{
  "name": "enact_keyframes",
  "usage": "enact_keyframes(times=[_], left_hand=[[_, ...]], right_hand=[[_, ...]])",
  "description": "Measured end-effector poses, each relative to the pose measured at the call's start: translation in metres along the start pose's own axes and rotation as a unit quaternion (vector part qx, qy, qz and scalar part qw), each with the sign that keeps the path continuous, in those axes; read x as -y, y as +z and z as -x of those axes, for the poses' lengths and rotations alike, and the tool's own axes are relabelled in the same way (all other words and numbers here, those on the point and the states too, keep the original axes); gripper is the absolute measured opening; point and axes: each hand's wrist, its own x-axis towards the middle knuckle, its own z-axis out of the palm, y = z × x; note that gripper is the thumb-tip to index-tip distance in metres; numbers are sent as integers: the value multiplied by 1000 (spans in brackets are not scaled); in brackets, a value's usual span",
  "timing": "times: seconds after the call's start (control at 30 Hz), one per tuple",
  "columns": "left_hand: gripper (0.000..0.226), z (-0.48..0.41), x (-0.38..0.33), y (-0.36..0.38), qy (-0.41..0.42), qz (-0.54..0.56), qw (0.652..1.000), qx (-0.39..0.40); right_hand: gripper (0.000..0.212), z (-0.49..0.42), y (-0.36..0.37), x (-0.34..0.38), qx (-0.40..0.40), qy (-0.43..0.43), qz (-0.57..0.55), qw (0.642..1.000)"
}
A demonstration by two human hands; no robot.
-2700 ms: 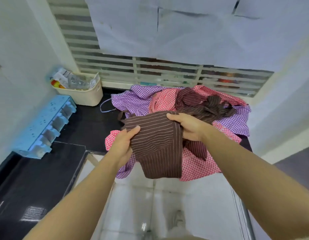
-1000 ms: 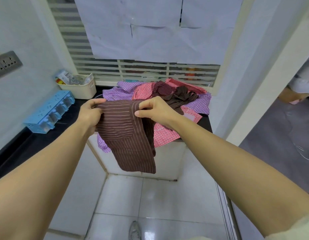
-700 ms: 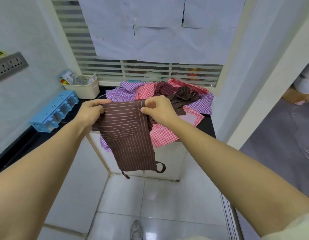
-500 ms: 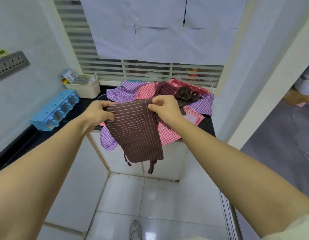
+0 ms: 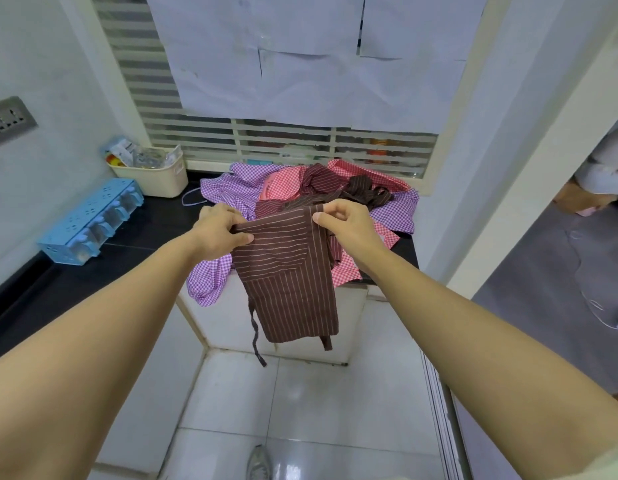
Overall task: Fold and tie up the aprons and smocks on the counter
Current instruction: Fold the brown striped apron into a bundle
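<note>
**Apron pinched at both top corners, hanging in front of the desk**

Cloth like this is light, thin and limp. The brown striped apron (image 5: 290,271) will sag, slide over itself and lose a crease unless it is kept taut or laid flat. It looks already doubled into a narrow panel, with a seam running across its middle. The best holds are probably the corners of the upper edge, where the layers can be pinched together. A grip in mid-panel would likely only bunch it. The thin ties (image 5: 254,329) dangling from the lower part should knot easily, but they may tangle if left swinging.

The left hand (image 5: 219,233) grips the upper left corner, its fingers (image 5: 243,239) curled round the fabric. The right hand (image 5: 345,223) pinches the upper right corner between thumb and forefinger, the other fingers curled in. The top edge spans the gap between the two hands, fairly taut. Everything else hangs below them, in front of the desk (image 5: 144,237) and above the floor (image 5: 300,403), which it does not reach.

Behind the hands a pile (image 5: 231,188) of purple and red checked garments lies on the desk, with more brown striped cloth on top. Part of the pile drapes over the front edge. Whether the held apron touches the pile cannot be told.
</note>
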Motion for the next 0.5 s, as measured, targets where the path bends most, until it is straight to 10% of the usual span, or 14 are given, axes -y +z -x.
enact_keyframes(times=[0.23, 0.5], left_hand=[[20, -7, -20, 5, 44, 185, 981, 31], [21, -59, -10, -3, 66, 351, 932, -60]], right_hand=[[70, -11, -19, -23, 130, 100, -53, 985], [23, -61, -27, -51, 160, 145, -5, 976]])
